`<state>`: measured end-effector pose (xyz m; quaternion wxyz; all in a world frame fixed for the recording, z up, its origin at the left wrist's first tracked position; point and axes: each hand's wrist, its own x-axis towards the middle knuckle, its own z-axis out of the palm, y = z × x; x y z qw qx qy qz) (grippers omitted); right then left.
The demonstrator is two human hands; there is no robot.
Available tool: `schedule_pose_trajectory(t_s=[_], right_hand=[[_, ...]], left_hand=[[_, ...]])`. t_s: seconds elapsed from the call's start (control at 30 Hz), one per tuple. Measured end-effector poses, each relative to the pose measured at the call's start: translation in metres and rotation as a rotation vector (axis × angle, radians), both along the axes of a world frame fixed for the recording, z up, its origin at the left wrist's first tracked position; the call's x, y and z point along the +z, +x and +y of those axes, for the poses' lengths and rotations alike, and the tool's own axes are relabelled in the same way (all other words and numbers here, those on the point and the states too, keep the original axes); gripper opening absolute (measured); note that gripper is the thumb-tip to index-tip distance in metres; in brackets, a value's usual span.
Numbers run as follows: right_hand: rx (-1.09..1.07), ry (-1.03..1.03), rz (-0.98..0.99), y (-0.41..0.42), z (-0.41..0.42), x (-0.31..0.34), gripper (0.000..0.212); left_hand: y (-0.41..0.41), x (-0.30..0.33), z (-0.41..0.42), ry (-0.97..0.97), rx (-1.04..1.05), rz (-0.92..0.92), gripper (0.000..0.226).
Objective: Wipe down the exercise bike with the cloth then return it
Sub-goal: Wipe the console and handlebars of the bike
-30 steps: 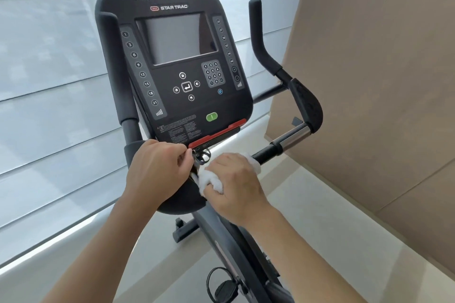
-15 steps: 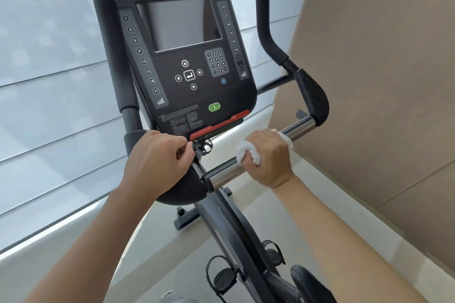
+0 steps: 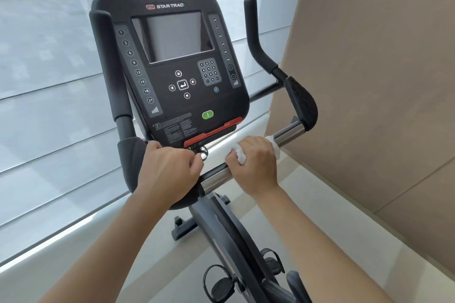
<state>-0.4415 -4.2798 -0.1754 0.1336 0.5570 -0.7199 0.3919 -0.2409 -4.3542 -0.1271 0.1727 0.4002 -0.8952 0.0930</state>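
The black exercise bike stands in front of me, its console (image 3: 177, 66) facing up at me. My right hand (image 3: 256, 167) grips the right handlebar (image 3: 288, 134) on its chrome section, with the white cloth (image 3: 240, 155) wrapped round the bar under my fingers. Bits of cloth stick out on both sides of the hand. My left hand (image 3: 170, 172) grips the padded black centre of the handlebar just below the console's red strip (image 3: 214, 130).
Pale roller blinds (image 3: 49, 81) cover the window behind the bike. A beige wall panel (image 3: 381, 81) rises close on the right. Below lie a pedal with strap (image 3: 221, 285), the bike frame (image 3: 226, 229) and a light floor.
My right hand slid the cloth out along the right handlebar, from the centre onto the chrome section, then back a little. My left hand kept its grip.
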Motion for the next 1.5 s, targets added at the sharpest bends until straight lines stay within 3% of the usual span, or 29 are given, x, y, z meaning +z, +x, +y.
schedule_pose_trajectory(t_s=[0.1, 0.23, 0.47, 0.57, 0.83, 1.0, 1.13, 1.3, 1.4, 1.5], right_hand=[[0.112, -0.037, 0.025, 0.0, 0.006, -0.011, 0.016], [0.309, 0.014, 0.145, -0.06, 0.001, -0.001, 0.017], [0.079, 0.023, 0.147, -0.15, -0.018, 0.019, 0.036], [0.084, 0.022, 0.124, -0.165, -0.021, 0.018, 0.038], [-0.063, 0.078, 0.014, -0.132, -0.018, 0.023, 0.041], [-0.016, 0.13, -0.035, -0.055, -0.01, 0.018, 0.04], [0.014, 0.092, -0.103, 0.002, -0.001, 0.009, 0.034], [0.123, 0.097, -0.13, 0.012, 0.018, 0.007, 0.016], [0.315, 0.146, -0.344, 0.006, 0.045, 0.009, 0.044], [0.416, 0.217, -0.714, -0.001, 0.067, 0.027, 0.047]], left_hand=[[-0.008, -0.006, 0.011, -0.003, -0.027, 0.005, 0.062], [-0.003, -0.004, 0.009, 0.011, -0.112, -0.018, 0.062], [-0.005, -0.012, 0.004, -0.015, -0.127, 0.021, 0.061], [-0.01, -0.013, 0.002, -0.017, -0.12, 0.04, 0.059], [-0.012, -0.005, 0.007, -0.028, -0.117, 0.05, 0.068], [-0.011, 0.0, 0.01, -0.003, -0.087, 0.046, 0.065], [-0.01, 0.006, 0.015, 0.045, -0.048, 0.175, 0.058], [-0.006, 0.007, 0.016, 0.109, -0.047, 0.314, 0.052], [-0.003, 0.006, 0.015, 0.155, -0.085, 0.333, 0.042], [-0.001, 0.006, 0.016, 0.186, -0.115, 0.332, 0.029]])
